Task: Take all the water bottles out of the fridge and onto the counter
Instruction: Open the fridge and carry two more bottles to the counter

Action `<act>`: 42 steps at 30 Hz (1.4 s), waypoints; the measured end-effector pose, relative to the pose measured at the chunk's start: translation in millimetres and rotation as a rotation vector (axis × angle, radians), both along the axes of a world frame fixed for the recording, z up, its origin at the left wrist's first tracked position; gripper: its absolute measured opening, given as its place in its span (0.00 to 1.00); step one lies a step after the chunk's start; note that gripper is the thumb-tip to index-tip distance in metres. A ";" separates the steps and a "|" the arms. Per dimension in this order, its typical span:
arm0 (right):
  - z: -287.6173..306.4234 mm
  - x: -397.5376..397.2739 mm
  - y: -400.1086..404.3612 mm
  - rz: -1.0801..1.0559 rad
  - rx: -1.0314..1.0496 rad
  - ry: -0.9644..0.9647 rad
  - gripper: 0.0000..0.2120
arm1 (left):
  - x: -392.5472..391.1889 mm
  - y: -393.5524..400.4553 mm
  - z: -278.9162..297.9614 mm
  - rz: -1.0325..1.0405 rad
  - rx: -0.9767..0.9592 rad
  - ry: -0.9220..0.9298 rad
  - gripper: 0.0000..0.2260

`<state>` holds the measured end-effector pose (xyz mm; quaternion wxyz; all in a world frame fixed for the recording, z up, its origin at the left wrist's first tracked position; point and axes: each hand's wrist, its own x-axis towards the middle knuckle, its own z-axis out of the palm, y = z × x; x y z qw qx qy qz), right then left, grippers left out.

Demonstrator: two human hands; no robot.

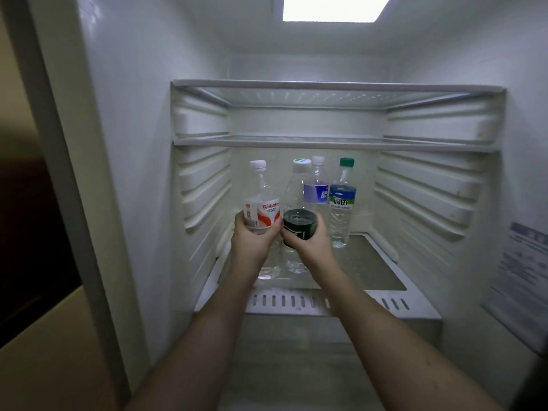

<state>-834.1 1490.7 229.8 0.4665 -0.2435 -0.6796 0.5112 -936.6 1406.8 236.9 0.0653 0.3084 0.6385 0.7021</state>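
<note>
Several clear water bottles stand on the lower shelf (376, 271) of the open fridge. My left hand (252, 241) is wrapped around the white-capped bottle with the red and white label (262, 203). My right hand (308, 241) grips the bottle with the dark green label (298, 197) beside it, at the label. Behind them a bottle with a purple and blue label (318, 185) stands untouched. To the right, a green-capped bottle with a blue and green label (341, 209) stands free.
Two glass shelves (335, 140) sit above the bottles. Ribbed side walls (424, 197) close in the compartment. A vented white strip (394, 304) runs along the shelf's front edge. The fridge's side panel (74, 173) rises at my left.
</note>
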 end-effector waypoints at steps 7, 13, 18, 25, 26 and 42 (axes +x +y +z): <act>7.8 23.8 -17.8 -0.035 -0.014 0.056 0.26 | 18.7 -21.4 -1.8 -0.197 0.107 -0.011 0.26; 7.3 42.4 -34.9 -0.022 -0.017 0.151 0.26 | 31.4 -43.4 -5.2 -0.367 0.058 0.032 0.25; 9.4 61.3 -50.7 -0.049 -0.041 0.116 0.27 | 51.3 -67.2 4.0 -0.405 -0.032 -0.009 0.27; 13.4 101.9 -82.7 -0.070 0.013 0.082 0.21 | 91.4 -109.5 13.7 -0.473 -0.022 0.060 0.30; 14.6 108.9 -89.5 -0.066 0.025 0.077 0.21 | 98.4 -116.7 13.3 -0.486 -0.017 0.076 0.25; 15.2 185.8 -194.2 -0.042 0.056 0.038 0.23 | 181.5 -246.4 17.8 -0.406 -0.077 0.020 0.24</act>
